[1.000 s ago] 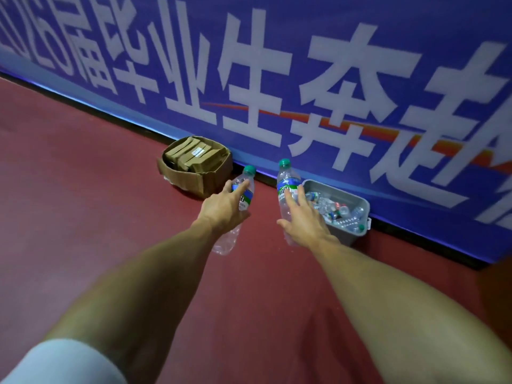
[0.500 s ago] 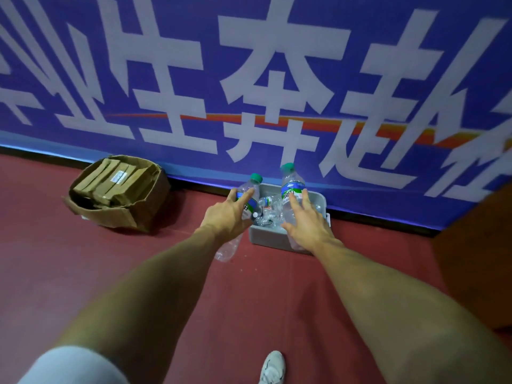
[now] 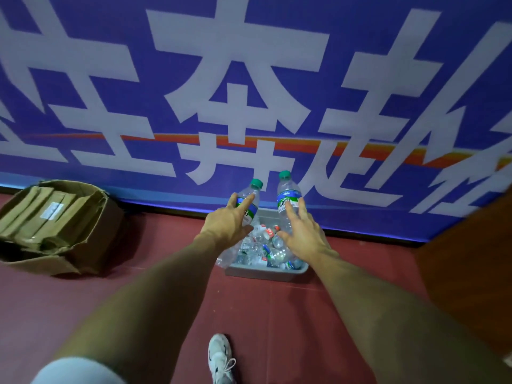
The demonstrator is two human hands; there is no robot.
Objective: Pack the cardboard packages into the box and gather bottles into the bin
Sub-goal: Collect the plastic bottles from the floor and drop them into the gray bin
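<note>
At the far left I see the cardboard box [image 3: 102, 234] packed with brown packages [image 3: 41, 217]. My left hand [image 3: 230, 223] wraps its fingers round a tilted green-capped bottle [image 3: 255, 192] above the grey bin [image 3: 266, 273] of bottles by the banner [image 3: 110, 79]. My right hand [image 3: 304, 236], fingers spread, grips a second bottle [image 3: 288, 195] upright over the bin.

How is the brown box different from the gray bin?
The cardboard box is brown and saggy; the bin is gray and firm. The box holds flat cardboard packages; the bin holds clear bottles. Both sit open on the red floor by the banner.
</note>
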